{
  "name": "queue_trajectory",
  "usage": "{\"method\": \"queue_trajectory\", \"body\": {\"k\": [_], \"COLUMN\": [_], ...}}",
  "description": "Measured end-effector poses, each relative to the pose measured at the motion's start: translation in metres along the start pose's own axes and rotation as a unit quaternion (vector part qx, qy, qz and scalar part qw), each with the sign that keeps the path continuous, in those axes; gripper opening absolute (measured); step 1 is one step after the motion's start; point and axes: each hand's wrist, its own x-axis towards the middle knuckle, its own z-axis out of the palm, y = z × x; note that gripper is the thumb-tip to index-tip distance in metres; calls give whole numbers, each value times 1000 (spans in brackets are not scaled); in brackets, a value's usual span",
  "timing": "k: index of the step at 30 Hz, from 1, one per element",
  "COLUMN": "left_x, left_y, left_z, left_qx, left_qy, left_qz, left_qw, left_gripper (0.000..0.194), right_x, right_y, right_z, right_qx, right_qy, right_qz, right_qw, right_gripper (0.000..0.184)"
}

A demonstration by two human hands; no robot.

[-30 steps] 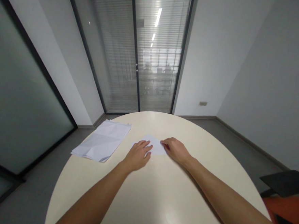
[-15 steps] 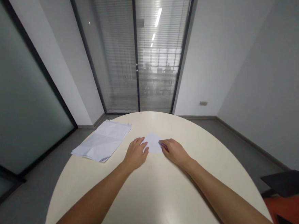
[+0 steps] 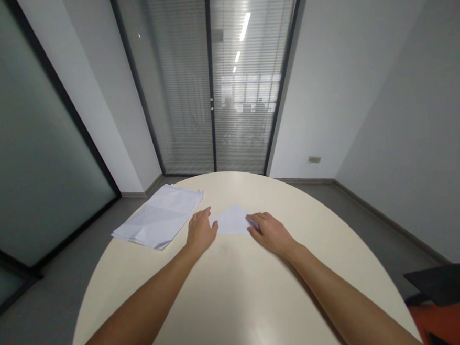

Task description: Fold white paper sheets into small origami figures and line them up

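A small folded sheet of white paper [image 3: 231, 222] lies on the round cream table [image 3: 239, 303] between my two hands. My left hand [image 3: 200, 232] rests flat at its left edge, fingers stretched out and touching the paper. My right hand [image 3: 271, 233] lies at the sheet's right edge with its fingertips pressed down on the paper, fingers together and slightly bent. Neither hand lifts the sheet off the table.
A loose stack of creased white paper [image 3: 160, 216] sits at the table's far left, close to my left hand. An orange and black chair [image 3: 450, 304] stands at the lower right. Glass doors with blinds [image 3: 211, 79] are beyond the table.
My left hand has slid left, off the middle of the sheet to its left edge, uncovering more of it. The right hand stayed at the right edge.
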Motion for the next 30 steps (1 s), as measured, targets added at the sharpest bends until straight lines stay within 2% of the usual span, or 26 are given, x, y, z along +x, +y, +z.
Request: {"method": "queue_trajectory", "body": {"k": [10, 14, 23, 30], "left_x": [0, 0, 0, -5], "left_y": [-1, 1, 3, 12], "left_z": [1, -1, -3, -15], "left_qx": [-25, -33, -8, 33], "left_qy": [-15, -14, -17, -25], "left_qz": [20, 26, 26, 62], "left_qw": [999, 999, 1000, 997], "left_gripper": [48, 40, 22, 19], "right_x": [0, 0, 0, 0], "right_y": [11, 15, 15, 10], "right_z": [2, 4, 6, 3], "right_qx": [53, 62, 53, 36], "right_qy": [9, 14, 13, 5], "right_qz": [-48, -63, -61, -52], "right_qw": [997, 996, 997, 998], "right_gripper": [34, 34, 35, 37]}}
